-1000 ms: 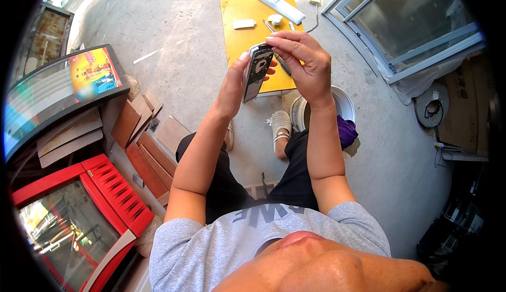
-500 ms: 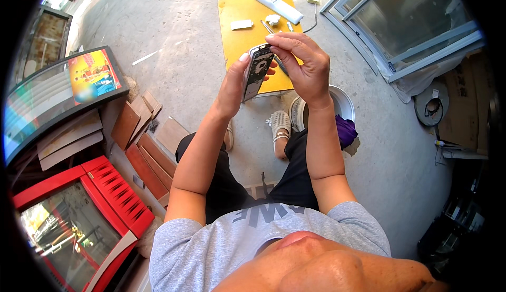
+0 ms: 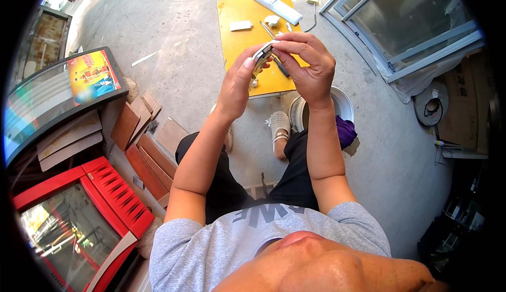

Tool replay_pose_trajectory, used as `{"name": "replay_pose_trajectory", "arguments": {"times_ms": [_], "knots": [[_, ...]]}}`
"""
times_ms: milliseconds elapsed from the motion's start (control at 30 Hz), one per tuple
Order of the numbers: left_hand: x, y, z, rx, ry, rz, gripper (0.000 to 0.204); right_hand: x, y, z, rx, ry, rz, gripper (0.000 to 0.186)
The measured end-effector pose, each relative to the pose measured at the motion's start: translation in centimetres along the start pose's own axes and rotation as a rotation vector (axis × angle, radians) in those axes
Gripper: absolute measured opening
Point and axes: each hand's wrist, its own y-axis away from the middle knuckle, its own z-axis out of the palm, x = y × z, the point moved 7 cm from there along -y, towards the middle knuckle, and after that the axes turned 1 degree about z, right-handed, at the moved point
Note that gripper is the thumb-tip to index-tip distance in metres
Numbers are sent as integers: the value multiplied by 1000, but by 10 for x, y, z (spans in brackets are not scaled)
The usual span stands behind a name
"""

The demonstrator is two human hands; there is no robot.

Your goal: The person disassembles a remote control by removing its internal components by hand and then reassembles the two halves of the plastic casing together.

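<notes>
A slim, phone-shaped electronic device (image 3: 260, 61) with its inner parts exposed is held above a yellow table, tilted so that mostly its edge shows. Wrapped around its left side is my left hand (image 3: 235, 87), thumb along the near edge. My right hand (image 3: 312, 69) pinches the device's upper end between thumb and fingertips; the exact contact is partly hidden. Beneath my hands lies a screwdriver (image 3: 281, 67) with a dark handle. Farther back on the table are a white rectangular piece (image 3: 241, 25), a crumpled white tissue (image 3: 272, 20) and a long white casing (image 3: 278, 7).
The yellow table (image 3: 232, 47) stands before my knees. A white bucket (image 3: 342, 101) with purple cloth (image 3: 346, 132) is by my right leg. Wooden boards (image 3: 153, 160) and a red-framed cabinet (image 3: 113, 194) are at left. A glazed metal frame (image 3: 406, 23) leans at the far right.
The device has tipped, so its open face has turned from view and its edge shows. My left hand has rotated with it; my right hand has shifted slightly right, fingers still at the upper end.
</notes>
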Motion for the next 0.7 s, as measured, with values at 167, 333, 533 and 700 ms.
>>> {"name": "replay_pose_trajectory", "arguments": {"times_ms": [167,333,533,700], "knots": [[19,0,1,60,-326,268,52,8,2,3,17,-144,81,20],[29,2,1,113,-525,398,52,23,11,13,18,-398,255,25],[30,4,0,135,-583,417,56,24,17,21,-13,-653,388,29],[29,6,0,141,-632,437,60,25,18,23,-52,-766,441,31]]}}
